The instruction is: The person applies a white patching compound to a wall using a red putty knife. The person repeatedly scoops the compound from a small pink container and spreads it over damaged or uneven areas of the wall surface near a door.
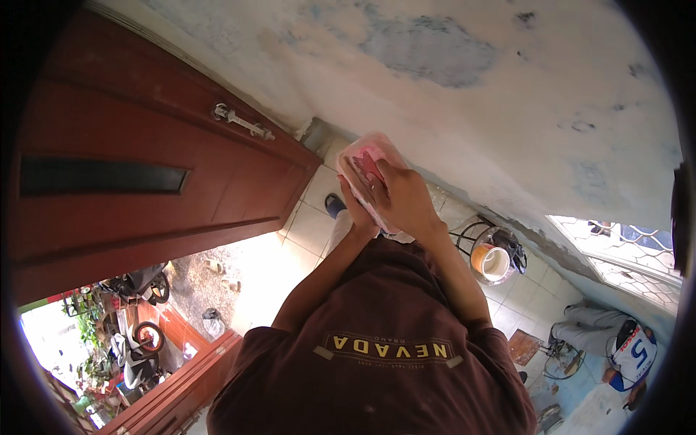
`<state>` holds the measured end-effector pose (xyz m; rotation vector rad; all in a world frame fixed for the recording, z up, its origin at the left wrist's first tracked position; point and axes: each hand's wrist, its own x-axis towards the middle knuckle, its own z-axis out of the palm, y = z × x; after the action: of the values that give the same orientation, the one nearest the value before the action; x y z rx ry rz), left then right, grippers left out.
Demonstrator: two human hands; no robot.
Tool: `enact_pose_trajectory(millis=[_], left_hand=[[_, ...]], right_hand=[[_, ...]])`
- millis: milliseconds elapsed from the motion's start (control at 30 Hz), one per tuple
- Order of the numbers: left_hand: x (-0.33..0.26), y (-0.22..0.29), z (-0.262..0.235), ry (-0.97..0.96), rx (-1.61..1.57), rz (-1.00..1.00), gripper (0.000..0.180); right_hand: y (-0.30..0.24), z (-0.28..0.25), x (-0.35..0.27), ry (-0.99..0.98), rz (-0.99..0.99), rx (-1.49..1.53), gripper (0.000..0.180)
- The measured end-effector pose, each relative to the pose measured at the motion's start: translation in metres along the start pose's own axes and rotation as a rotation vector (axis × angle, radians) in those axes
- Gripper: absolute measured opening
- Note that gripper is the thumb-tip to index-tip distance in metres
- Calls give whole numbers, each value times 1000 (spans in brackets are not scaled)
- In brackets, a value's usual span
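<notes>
In front of my body I hold a shallow, whitish-pink rectangular tub (pixel 392 148), smeared with pale material. My left hand (pixel 358 211) grips it from the near left side, thumb up along the edge. My right hand (pixel 406 199) reaches over the tub with its fingers bent down. Those fingers close around a flat, pink-red tool (pixel 367 161) inside the tub; I cannot make out its exact kind. The patched wall (pixel 522 116) rises just beyond the tub, with grey and bluish areas showing through its white coat.
A reddish-brown door (pixel 239 185) stands open at left, beside parked motorcycles (pixel 141 348) outside. At right, a stool (pixel 473 233) bears a white-and-orange bucket (pixel 491 262). Another person (pixel 627 355) crouches at lower right near a window grille (pixel 623 254). Pale floor tiles (pixel 308 225) lie below.
</notes>
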<state>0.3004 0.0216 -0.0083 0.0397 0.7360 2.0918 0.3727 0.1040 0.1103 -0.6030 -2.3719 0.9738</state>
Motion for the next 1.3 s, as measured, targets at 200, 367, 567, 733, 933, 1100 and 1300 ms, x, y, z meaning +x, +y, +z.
enact_pose_trajectory(millis=[200, 367, 567, 733, 933, 1100, 1300], left_hand=[[4, -4, -1, -87, -155, -44, 69], [8, -8, -7, -135, -178, -79, 74], [1, -5, 14, -33, -75, -48, 81], [-4, -8, 15, -41, -45, -8, 81], [-3, -16, 8, -11, -22, -66, 80], [-2, -15, 12, -52, -74, -90, 77], [9, -25, 20, -155, 51, -152, 76]], right_hand=[[-13, -21, -4, 44, 119, -68, 12], [-12, -37, -7, 147, 125, -115, 9], [-1, -28, -19, 125, 124, -149, 7], [15, -24, -27, 157, 94, -166, 9], [18, -10, -38, 83, 69, -167, 10], [1, -41, -38, 102, 197, -143, 10], [12, -25, -30, 214, 55, -215, 9]])
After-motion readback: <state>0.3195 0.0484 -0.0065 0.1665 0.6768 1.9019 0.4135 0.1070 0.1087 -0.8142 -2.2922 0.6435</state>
